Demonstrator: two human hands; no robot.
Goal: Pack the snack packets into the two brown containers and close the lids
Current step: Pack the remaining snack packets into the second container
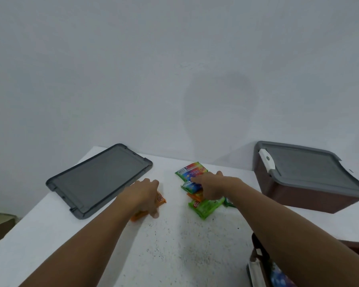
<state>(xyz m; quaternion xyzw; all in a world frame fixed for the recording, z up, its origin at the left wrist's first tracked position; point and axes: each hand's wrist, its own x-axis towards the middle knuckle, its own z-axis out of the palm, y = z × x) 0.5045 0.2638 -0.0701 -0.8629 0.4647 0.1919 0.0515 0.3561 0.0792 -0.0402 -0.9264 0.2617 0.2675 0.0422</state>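
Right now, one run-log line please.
left hand grips orange packet | right hand rests on packet pile | brown container lidded | loose lid on table

A: Where are the packets?
B: An orange packet (161, 199) lies flat, clasped under the left grip (145, 195). The right grip (210, 186) rests its fingertips on a pile, with a rainbow packet (192, 169) beyond them and a green packet (205, 207) nearer.
A: And the containers?
B: One brown container (294, 195) stands right of the right grip, its grey lid (309, 170) on. A loose lid (97, 179) lies flat left of the left grip.
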